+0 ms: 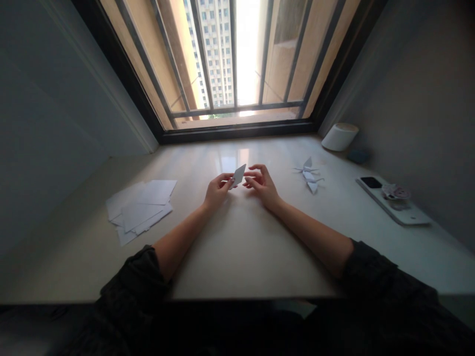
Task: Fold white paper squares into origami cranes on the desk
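Note:
My left hand (218, 190) pinches a small folded piece of white paper (238, 175) near its lower left edge, above the middle of the white tabletop (241, 247). The paper is tilted and diamond-shaped. Just to its right is my right hand (262, 185), its fingers apart and curved toward the paper, with nothing held in them; whether a fingertip touches the far side of the paper I cannot tell. Off to the right lie folded white paper cranes (310, 175), close together.
Loose white paper sheets (143, 207) overlap in a pile on the left. At the right are a phone (393, 200) with a grip on its back and a white cylindrical object (340, 137) by the wall. A barred window (237, 131) borders the far edge.

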`<action>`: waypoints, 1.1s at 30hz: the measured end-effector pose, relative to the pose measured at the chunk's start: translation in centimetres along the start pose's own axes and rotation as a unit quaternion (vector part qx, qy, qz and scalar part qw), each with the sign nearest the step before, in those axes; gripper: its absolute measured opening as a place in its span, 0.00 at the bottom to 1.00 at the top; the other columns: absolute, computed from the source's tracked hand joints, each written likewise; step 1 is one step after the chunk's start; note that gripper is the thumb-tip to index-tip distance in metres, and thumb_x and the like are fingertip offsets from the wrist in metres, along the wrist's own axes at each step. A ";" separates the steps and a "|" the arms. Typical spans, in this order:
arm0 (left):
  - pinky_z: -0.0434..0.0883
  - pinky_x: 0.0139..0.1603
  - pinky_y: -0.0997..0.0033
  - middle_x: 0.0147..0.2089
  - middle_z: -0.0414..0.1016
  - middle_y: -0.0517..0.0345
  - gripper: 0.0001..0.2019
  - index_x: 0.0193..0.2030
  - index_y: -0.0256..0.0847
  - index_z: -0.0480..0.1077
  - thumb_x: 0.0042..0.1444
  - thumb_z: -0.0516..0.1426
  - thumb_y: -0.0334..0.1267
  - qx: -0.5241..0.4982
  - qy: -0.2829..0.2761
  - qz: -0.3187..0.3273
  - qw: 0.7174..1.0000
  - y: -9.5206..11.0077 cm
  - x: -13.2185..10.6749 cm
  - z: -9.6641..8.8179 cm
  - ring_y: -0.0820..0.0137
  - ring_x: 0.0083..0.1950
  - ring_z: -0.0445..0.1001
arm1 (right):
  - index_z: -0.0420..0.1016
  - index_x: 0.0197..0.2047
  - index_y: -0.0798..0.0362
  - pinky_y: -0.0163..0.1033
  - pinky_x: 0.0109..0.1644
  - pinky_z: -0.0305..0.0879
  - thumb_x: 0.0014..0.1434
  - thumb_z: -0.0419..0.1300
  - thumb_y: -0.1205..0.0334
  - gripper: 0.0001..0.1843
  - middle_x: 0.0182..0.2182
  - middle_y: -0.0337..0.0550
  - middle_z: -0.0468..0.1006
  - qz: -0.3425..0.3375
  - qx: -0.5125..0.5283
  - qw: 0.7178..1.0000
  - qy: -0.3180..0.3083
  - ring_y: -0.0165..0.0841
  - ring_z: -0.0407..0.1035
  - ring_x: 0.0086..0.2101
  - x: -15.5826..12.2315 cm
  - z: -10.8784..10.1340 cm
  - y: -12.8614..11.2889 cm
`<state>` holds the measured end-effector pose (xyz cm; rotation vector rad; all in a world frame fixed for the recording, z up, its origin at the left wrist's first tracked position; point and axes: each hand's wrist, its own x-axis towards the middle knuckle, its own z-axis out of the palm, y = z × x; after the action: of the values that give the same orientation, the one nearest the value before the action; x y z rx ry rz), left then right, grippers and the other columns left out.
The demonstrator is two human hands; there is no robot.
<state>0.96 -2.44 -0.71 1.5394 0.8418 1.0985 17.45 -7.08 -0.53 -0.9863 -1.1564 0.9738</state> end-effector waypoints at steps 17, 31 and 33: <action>0.62 0.28 0.77 0.29 0.70 0.62 0.23 0.55 0.39 0.67 0.52 0.61 0.39 0.014 0.008 0.014 1.000 0.4 -0.1 0.0 0.77 0.26 0.65 | 0.78 0.46 0.47 0.42 0.43 0.72 0.50 0.65 0.53 0.19 0.41 0.43 0.80 -0.058 -0.115 0.990 -0.058 0.33 0.74 0.33 -0.7 0.5 -0.2; 0.73 0.48 0.63 0.41 0.80 0.51 0.13 0.42 0.41 0.78 0.50 0.63 0.43 0.005 0.011 0.060 0.998 0.8 -0.7 0.1 0.66 0.41 0.77 | 0.78 0.47 0.49 0.47 0.48 0.72 0.44 0.70 0.50 0.26 0.38 0.44 0.82 0.012 -0.029 1.000 -0.002 0.38 0.76 0.38 -0.2 0.1 0.3; 0.73 0.47 0.62 0.38 0.81 0.52 0.12 0.40 0.40 0.78 0.50 0.64 0.43 -0.003 0.015 0.056 0.998 0.9 -0.7 0.1 0.67 0.39 0.78 | 0.79 0.44 0.49 0.47 0.48 0.72 0.43 0.71 0.51 0.24 0.37 0.43 0.83 0.018 0.004 1.000 -0.004 0.37 0.76 0.37 -0.2 0.2 0.0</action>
<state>0.81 -3.37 -0.03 1.5836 0.7801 1.2071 17.18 -7.29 -0.58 -1.0009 -1.1442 1.0111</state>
